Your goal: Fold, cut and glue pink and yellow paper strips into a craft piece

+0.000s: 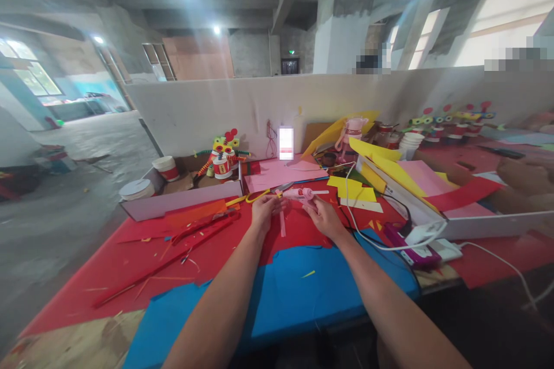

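My right hand (322,216) is wrapped around a pink glue gun (298,192). Its tip points left and a pale glue stick (321,192) sticks out of its back end. At the gun's tip, my left hand (266,210) is closed in a pinch; the small piece between its fingertips is too small to name. A narrow pink strip (283,225) lies on the red sheet just below the gun. Behind my left hand rest scissors with yellow handles (257,196), their blades pointing right.
Pink sheets (285,173) and yellow paper pieces (352,190) lie beyond my hands. Blue cloth (311,288) covers the near edge. Cup figures (223,164) stand in a left box. At right are a box of coloured paper (433,184), a white cable (357,230) and a purple power strip (411,248).
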`<state>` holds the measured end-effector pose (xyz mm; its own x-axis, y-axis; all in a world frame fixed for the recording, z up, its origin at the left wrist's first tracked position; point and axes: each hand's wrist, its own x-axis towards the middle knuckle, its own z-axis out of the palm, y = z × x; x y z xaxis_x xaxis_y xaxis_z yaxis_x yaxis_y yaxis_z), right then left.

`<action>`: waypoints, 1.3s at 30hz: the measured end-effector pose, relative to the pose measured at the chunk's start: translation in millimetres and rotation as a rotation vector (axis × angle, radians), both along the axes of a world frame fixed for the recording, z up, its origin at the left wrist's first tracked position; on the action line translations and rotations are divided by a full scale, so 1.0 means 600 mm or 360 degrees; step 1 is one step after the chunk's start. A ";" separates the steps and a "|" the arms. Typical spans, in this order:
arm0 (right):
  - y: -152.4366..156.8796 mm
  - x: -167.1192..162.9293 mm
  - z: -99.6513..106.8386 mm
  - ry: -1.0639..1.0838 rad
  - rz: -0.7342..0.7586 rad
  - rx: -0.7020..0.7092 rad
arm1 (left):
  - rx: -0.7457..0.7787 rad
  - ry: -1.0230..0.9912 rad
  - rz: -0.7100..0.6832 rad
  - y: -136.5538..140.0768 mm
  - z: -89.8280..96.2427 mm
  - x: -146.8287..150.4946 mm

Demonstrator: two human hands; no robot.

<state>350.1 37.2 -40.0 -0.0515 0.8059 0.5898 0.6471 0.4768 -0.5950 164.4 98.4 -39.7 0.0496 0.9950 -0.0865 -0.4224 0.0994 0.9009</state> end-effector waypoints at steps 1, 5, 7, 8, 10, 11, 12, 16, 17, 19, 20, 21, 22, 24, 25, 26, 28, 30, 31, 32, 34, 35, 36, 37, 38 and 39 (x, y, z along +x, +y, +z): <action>0.000 0.000 -0.001 -0.0007 0.0001 0.0007 | 0.0000 -0.0001 -0.0001 0.000 0.000 0.000; 0.001 -0.001 -0.003 -0.0039 -0.0002 0.0056 | 0.0002 0.0002 0.0008 0.001 -0.002 0.000; 0.000 -0.001 -0.004 -0.0057 -0.0017 0.0062 | 0.0017 -0.0002 0.0003 0.002 -0.004 0.000; -0.001 -0.001 -0.003 -0.0067 -0.0024 0.0056 | 0.0025 -0.0005 0.0002 0.003 -0.005 0.000; -0.002 -0.001 -0.001 -0.0081 -0.0038 0.0034 | 0.0036 -0.0009 0.0003 0.003 -0.006 0.000; -0.003 -0.001 0.000 -0.0087 -0.0042 0.0018 | 0.0036 -0.0008 0.0003 0.003 -0.006 0.000; -0.004 -0.001 0.002 -0.0091 -0.0047 0.0004 | 0.0034 -0.0007 0.0003 0.003 -0.006 0.000; -0.005 -0.002 0.003 -0.0109 -0.0042 -0.0007 | 0.0029 -0.0004 0.0009 0.003 -0.006 0.001; -0.005 -0.002 0.003 -0.0112 -0.0039 0.0000 | 0.0030 -0.0006 0.0013 0.003 -0.005 0.001; -0.005 -0.001 0.002 -0.0119 -0.0046 0.0007 | 0.0030 -0.0004 0.0015 0.003 -0.005 0.002; -0.005 -0.001 0.001 -0.0125 -0.0053 0.0005 | 0.0027 0.0000 0.0014 0.002 -0.005 0.002; -0.004 -0.001 0.001 -0.0132 -0.0057 -0.0002 | 0.0024 0.0005 0.0013 0.002 -0.005 0.002; -0.004 0.000 0.000 -0.0138 -0.0061 -0.0010 | 0.0022 0.0009 0.0012 0.002 -0.005 0.002; -0.003 0.001 0.000 -0.0149 -0.0052 -0.0033 | 0.0025 0.0009 0.0008 0.002 -0.005 0.002; -0.003 0.002 0.000 -0.0151 -0.0044 -0.0040 | 0.0028 0.0007 0.0008 0.002 -0.005 0.002; -0.003 0.003 0.000 -0.0152 -0.0041 -0.0044 | 0.0029 0.0004 0.0008 0.002 -0.005 0.002; -0.003 0.003 0.000 -0.0148 -0.0050 -0.0036 | 0.0024 0.0001 0.0006 0.002 -0.004 0.002; -0.002 0.003 -0.001 -0.0139 -0.0063 -0.0018 | 0.0009 0.0005 0.0011 0.002 -0.002 0.002; -0.002 0.003 -0.001 -0.0139 -0.0067 -0.0013 | 0.0002 0.0007 0.0011 0.002 -0.002 0.002; -0.002 0.003 -0.001 -0.0143 -0.0068 -0.0014 | -0.0002 0.0009 0.0012 0.002 -0.001 0.002; -0.002 0.003 -0.002 -0.0152 -0.0065 -0.0021 | -0.0005 0.0013 0.0007 0.002 -0.001 0.002; -0.002 0.003 -0.002 -0.0150 -0.0063 -0.0023 | -0.0005 0.0014 0.0002 0.002 -0.001 0.001; -0.002 0.003 -0.001 -0.0141 -0.0061 -0.0023 | -0.0006 0.0016 -0.0002 0.002 -0.001 0.001; -0.002 0.002 -0.001 -0.0128 -0.0055 -0.0022 | -0.0007 0.0017 -0.0005 0.002 -0.002 0.001; -0.002 0.002 0.000 -0.0113 -0.0048 -0.0018 | -0.0008 0.0016 -0.0008 0.003 -0.002 0.000; -0.002 0.002 0.001 -0.0094 -0.0041 -0.0015 | -0.0010 0.0015 -0.0009 0.003 -0.003 0.000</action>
